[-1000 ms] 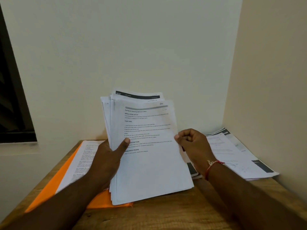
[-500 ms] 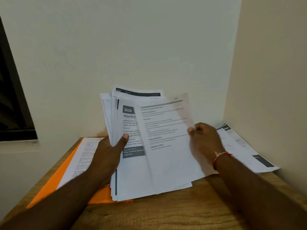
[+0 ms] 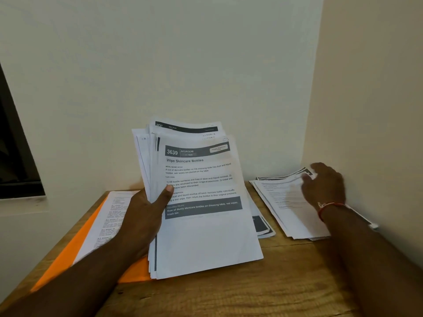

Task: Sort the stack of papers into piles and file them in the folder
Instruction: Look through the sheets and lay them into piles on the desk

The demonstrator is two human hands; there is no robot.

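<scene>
A wooden table (image 3: 251,294) with visible grain sits in the corner where a pale far wall (image 3: 183,65) meets a cream right wall (image 3: 366,88). At left, a dark window (image 3: 13,145) stands above a light sill (image 3: 23,205). The lighting is soft.

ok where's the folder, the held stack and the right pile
folder (image 3: 68,252): head view, bare orange cover
stack (image 3: 206,236): head view, blank lower part of top sheet
right pile (image 3: 283,209): head view, middle of top sheet

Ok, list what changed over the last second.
The right hand pinched the top sheet off the stack and carried it right onto the pile; whether it has let go is blurred. Now sheet 3639 tops the stack. The left hand still grips it; folder unmoved.
</scene>
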